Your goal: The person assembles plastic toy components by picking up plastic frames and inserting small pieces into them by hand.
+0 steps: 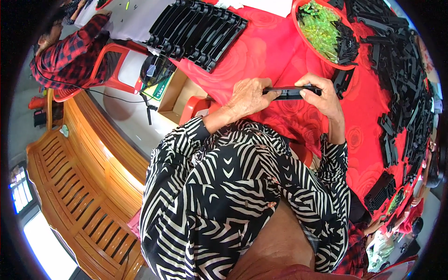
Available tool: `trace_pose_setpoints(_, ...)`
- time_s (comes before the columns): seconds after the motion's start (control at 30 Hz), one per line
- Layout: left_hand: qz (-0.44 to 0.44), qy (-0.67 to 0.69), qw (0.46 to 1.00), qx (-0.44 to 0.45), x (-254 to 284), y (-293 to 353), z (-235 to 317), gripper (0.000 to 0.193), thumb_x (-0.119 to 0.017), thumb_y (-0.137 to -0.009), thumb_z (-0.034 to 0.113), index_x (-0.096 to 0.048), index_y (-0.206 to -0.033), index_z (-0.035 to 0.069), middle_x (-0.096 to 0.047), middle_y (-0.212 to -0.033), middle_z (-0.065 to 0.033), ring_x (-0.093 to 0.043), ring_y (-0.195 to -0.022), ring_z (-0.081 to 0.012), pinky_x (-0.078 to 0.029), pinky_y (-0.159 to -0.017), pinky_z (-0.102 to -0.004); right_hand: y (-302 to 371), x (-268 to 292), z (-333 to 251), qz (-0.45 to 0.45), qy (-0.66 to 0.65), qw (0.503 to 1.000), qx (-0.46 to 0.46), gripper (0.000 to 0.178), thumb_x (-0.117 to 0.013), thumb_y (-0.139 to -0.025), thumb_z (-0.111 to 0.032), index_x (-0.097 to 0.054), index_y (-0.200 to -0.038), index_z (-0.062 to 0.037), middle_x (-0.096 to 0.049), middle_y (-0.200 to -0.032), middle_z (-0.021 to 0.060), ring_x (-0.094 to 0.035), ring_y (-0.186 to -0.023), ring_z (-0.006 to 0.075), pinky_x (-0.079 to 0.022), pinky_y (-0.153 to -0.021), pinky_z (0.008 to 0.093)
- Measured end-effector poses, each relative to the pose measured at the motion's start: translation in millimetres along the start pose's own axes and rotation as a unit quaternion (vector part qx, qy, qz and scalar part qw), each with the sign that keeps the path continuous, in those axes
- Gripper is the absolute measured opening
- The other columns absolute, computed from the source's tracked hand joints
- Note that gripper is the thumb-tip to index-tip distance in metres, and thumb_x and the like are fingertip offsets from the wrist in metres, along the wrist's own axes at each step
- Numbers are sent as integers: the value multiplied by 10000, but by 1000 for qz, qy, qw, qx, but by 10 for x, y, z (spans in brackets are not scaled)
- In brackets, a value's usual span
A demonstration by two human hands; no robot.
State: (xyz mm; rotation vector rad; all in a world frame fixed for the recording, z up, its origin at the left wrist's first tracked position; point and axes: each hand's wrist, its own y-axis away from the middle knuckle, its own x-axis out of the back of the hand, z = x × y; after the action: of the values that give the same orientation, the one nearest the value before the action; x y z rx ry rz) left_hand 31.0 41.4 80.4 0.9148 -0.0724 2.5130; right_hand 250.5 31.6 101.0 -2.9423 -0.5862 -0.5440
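A long, narrow black plastic part is held level between my two hands, over the near edge of a red rose-patterned tablecloth. My left hand grips its left end, thumb on top. At the other end, my right hand is closed round it with the thumb pressed on its near side. Beyond my hands, rows of similar black parts lie side by side. A red basin at the far right holds small yellow-green clear pieces and small black pieces.
A big heap of loose black parts covers the table's right side. To the left are a wooden bench, an open carton and a person in a checked shirt on a red chair. More people work at the lower right.
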Motion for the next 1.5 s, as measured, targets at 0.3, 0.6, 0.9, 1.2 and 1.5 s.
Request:
trace_pose_setpoints(0.3,22,48,998,38,-144,-21,-62,368,-617,-761,360,-605,-673,3,-531,-554,-194,-560,-579,-362,-406,-533,-443,-100,-101,17,137,7,990,15,165,-623,-766,-132,-579,-869,-11,-515,-692,-29,-439,-620,31,-359,-545,196)
trace_pose_setpoints(0.6,97,138,962,217,-282,366,-283,423,-574,-775,411,-614,-693,-2,-561,-603,-222,-585,-639,-375,-435,-590,-439,-99,-411,-72,419,-308,845,126,270,-379,-943,-194,-513,-975,39,-414,-567,21,-270,-377,51,-229,-328,215)
trace_pose_setpoints(0.9,107,142,940,291,-360,524,-609,445,-549,-787,426,-610,-687,-4,-582,-654,-225,-592,-684,-374,-443,-628,-441,-518,-1096,-30,341,-435,830,80,192,-345,-937,-101,-477,-1046,-14,-369,-558,-4,-256,-377,50,-241,-322,211)
trace_pose_setpoints(1.2,63,136,943,298,-348,489,-561,405,-555,-794,390,-614,-707,-2,-589,-672,-231,-598,-707,-372,-451,-658,-436,-590,-1267,80,347,-381,857,22,188,-345,-914,-72,-477,-1039,-24,-387,-582,1,-301,-398,49,-267,-347,210)
trace_pose_setpoints(1.5,107,215,934,263,-436,490,-577,307,-566,-790,304,-606,-765,1,-588,-666,-225,-597,-713,-376,-453,-670,-421,-592,-1259,68,326,-367,871,21,181,-352,-908,-60,-485,-1024,-24,-399,-587,6,-328,-405,53,-272,-344,210)
